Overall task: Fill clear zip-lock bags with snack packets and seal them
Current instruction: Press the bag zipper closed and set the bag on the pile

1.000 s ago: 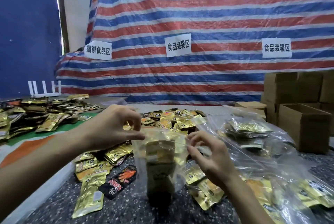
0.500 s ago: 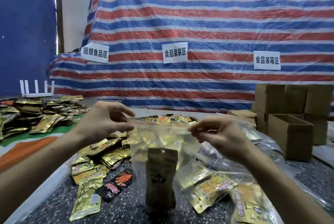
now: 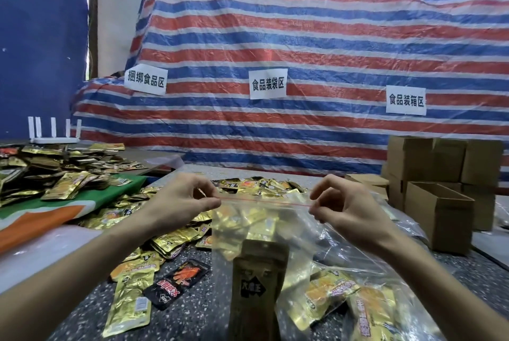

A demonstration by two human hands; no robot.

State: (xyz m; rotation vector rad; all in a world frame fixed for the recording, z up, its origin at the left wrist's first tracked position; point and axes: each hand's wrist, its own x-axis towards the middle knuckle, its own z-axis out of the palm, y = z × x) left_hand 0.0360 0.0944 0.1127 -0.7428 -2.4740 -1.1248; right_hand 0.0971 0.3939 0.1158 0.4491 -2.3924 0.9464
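Bag (image 3: 248,233) hangs between my hands: left hand (image 3: 179,203) pinches one zip end, right hand (image 3: 344,208) pinches the other, above surface (image 3: 198,313).
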